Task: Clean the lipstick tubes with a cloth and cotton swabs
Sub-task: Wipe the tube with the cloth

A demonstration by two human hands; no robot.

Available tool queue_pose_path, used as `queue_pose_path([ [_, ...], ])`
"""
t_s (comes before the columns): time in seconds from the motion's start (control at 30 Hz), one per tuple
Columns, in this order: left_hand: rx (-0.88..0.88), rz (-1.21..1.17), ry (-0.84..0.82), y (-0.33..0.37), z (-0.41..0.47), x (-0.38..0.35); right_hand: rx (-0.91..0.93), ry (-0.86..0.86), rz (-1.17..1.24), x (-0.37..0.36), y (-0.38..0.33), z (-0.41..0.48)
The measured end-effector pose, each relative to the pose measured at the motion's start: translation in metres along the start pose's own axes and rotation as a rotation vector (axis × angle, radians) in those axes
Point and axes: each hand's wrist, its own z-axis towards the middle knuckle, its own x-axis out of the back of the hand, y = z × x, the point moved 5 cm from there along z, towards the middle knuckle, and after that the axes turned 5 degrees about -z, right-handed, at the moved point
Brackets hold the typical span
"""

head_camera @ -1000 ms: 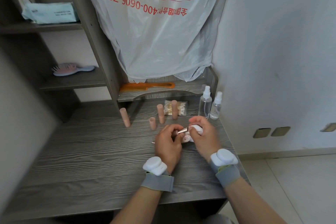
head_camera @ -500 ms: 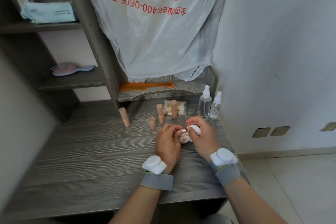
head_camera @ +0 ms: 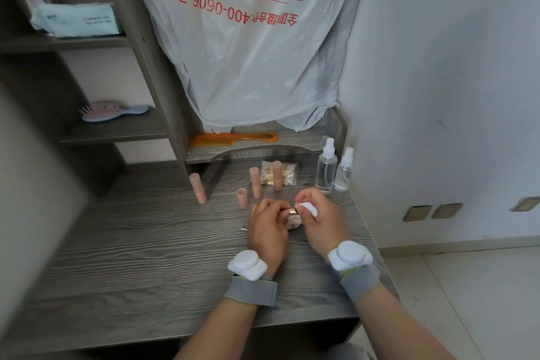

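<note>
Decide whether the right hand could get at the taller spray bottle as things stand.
Probably yes. The taller spray bottle stands just beyond the right hand, with only bare desk between them. But that hand's grip is on the white cloth, so it must let go first.

Your left hand (head_camera: 268, 233) covers most of the lipstick tube (head_camera: 292, 211); only its metal band shows. Your right hand (head_camera: 323, 224) wraps the cloth (head_camera: 308, 209), so its extent is unclear. The white speck (head_camera: 244, 229) on the desk (head_camera: 146, 242) is too small to name. The plastic bag (head_camera: 257, 67) is cut off at the top edge, and the leftmost tube (head_camera: 197, 191) is blurred
</note>
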Motion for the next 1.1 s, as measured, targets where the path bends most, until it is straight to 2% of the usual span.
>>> queue_pose_path([
  [0.33, 0.012, 0.034, -0.007, 0.002, 0.000, 0.000, 0.024, -0.009, -0.054, 0.000, -0.003, -0.001],
  [0.7, 0.008, 0.084, -0.049, 0.004, -0.001, -0.002, -0.048, 0.038, 0.029, 0.003, 0.003, 0.001],
  [0.87, 0.020, 0.029, 0.036, 0.005, -0.002, 0.004, -0.047, 0.125, 0.054, 0.005, 0.005, 0.001],
  [1.1, 0.024, -0.025, 0.089, 0.007, -0.003, 0.009, -0.107, 0.116, 0.144, 0.005, 0.008, 0.002],
])
